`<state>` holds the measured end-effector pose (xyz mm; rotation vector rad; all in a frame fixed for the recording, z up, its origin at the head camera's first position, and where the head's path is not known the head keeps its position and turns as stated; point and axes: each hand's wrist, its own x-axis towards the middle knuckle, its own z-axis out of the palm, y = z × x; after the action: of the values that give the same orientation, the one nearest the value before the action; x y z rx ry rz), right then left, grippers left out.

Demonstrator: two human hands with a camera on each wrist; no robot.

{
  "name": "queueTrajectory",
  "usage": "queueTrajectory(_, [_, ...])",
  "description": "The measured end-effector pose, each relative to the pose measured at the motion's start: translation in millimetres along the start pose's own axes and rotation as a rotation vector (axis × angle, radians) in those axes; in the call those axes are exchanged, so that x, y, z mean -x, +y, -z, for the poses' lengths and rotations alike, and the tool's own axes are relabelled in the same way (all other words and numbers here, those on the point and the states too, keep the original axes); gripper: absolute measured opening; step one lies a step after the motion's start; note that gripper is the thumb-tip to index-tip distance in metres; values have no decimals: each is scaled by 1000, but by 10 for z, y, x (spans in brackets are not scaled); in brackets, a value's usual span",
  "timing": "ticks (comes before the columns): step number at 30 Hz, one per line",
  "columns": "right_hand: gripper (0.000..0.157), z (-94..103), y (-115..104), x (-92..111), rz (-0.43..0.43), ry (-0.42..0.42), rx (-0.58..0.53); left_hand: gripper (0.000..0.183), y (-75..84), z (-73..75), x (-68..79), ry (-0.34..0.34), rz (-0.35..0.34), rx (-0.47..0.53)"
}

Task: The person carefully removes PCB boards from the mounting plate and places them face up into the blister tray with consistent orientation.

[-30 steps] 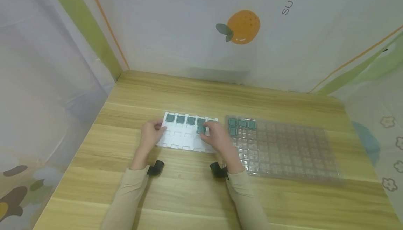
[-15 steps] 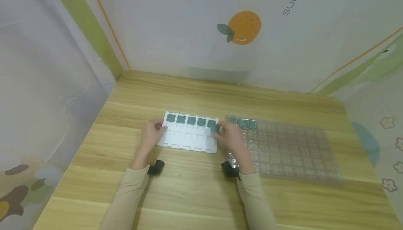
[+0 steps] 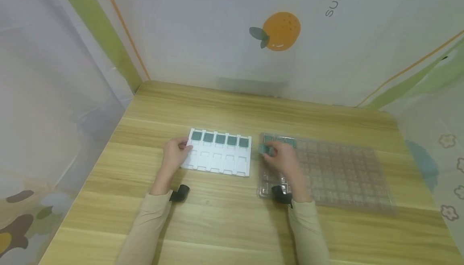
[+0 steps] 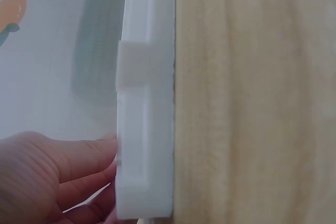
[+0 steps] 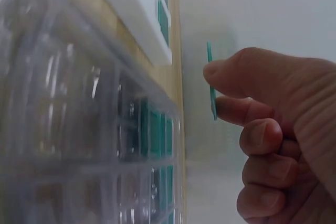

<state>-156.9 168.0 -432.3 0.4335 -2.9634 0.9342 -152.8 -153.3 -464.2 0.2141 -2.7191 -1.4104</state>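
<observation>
My right hand (image 3: 283, 159) pinches a thin green square chip (image 3: 264, 149) between thumb and forefinger, over the left edge of a clear plastic compartment tray (image 3: 337, 172). In the right wrist view the chip (image 5: 212, 85) appears edge-on, with the other fingers curled below it. My left hand (image 3: 175, 153) grips the left end of a white compartment tray (image 3: 217, 160), thumb on top. The left wrist view has the white tray's edge (image 4: 146, 129) close up, the thumb against it. Several green chips fill the white tray's far row; its nearer pockets are bare.
More green chips (image 3: 291, 143) lie in the clear tray's far left pockets, partly hidden by my right hand. Both trays lie on a wood-grain table (image 3: 217, 224), with a narrow gap between them. A printed curtain (image 3: 203, 35) hangs behind the table.
My right hand has moved right with the pinched chip, from over the white tray to the clear tray's left edge. My left hand has stayed on the white tray.
</observation>
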Motion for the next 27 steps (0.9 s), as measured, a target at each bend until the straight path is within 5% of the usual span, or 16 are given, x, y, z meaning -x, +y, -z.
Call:
queueTrajectory(16, [35,148,384,80,-19,-28,35,30,9,-9,11,7,9,-10])
queueTrajectory(27, [34,194,444,70,-56,-81,85,31,8,-6,9,2,6,4])
